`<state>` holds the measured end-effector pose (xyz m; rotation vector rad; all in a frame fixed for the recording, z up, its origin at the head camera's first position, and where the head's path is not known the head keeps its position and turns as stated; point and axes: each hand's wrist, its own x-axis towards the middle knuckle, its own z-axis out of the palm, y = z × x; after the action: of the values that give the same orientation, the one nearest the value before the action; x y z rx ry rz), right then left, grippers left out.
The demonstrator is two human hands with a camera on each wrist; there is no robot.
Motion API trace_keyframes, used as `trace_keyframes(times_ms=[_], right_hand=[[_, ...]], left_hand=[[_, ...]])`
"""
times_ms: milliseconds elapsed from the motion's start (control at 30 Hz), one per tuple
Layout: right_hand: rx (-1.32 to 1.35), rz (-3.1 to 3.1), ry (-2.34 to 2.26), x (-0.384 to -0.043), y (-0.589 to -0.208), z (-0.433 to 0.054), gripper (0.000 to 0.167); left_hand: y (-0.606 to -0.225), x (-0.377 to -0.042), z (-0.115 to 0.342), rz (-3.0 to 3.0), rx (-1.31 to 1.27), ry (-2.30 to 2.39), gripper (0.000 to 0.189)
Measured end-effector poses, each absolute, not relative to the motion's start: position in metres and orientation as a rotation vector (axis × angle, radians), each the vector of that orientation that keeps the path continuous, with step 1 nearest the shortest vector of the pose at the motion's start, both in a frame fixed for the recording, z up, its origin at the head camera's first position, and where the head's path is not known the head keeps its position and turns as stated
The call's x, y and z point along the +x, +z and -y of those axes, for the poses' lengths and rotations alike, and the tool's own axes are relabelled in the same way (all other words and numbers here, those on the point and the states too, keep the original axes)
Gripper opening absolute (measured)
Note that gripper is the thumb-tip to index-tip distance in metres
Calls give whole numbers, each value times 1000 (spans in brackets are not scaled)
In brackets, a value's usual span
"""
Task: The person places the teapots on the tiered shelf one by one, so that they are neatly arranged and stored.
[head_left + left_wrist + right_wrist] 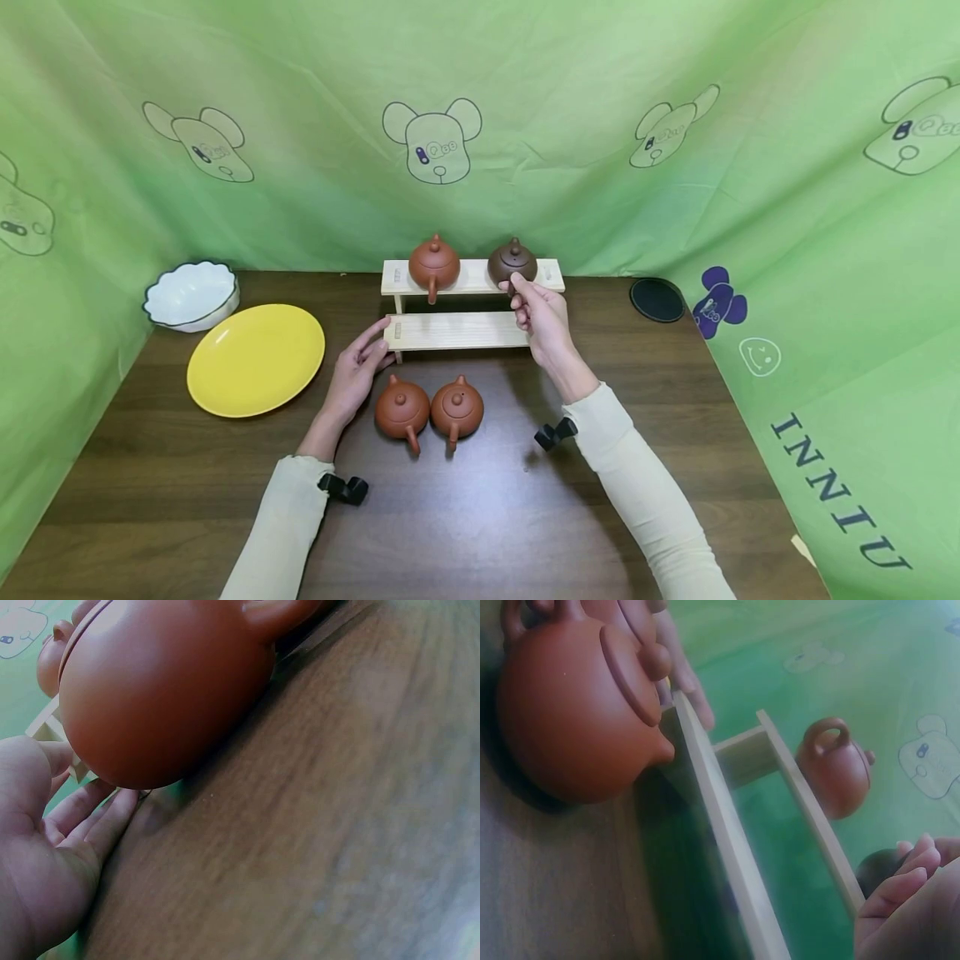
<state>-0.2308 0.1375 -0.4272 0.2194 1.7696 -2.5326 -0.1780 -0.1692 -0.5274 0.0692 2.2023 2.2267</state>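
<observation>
A two-step wooden stand [457, 332] stands at the back of the table. My left hand [354, 375] grips the left end of its lower step, thumb at the front edge and a finger behind. On the right part of the upper step sits a dark brown teapot [513, 258], its handle toward me. My right hand [544, 323] pinches that handle; in the right wrist view the fingers [911, 877] cover most of this teapot. A reddish-brown teapot [434, 265] sits on the upper step's left part. Two more reddish-brown teapots, one left [402, 408] and one right [457, 407], stand before the stand.
At the left lie a yellow plate [255, 360] and a white scalloped bowl [193, 296] with a dark rim. A round black coaster [657, 300] lies at the back right. Green printed cloth [315, 192] hangs behind the table and along both sides.
</observation>
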Motion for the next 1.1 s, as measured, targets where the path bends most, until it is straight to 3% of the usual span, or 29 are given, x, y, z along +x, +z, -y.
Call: trace_keyframes(times_ms=[1100], right_hand=[[194,-1759,-2504,-227,-424,-137,30]], left_hand=[[-527,-178,170,-2190,67,2230,49]])
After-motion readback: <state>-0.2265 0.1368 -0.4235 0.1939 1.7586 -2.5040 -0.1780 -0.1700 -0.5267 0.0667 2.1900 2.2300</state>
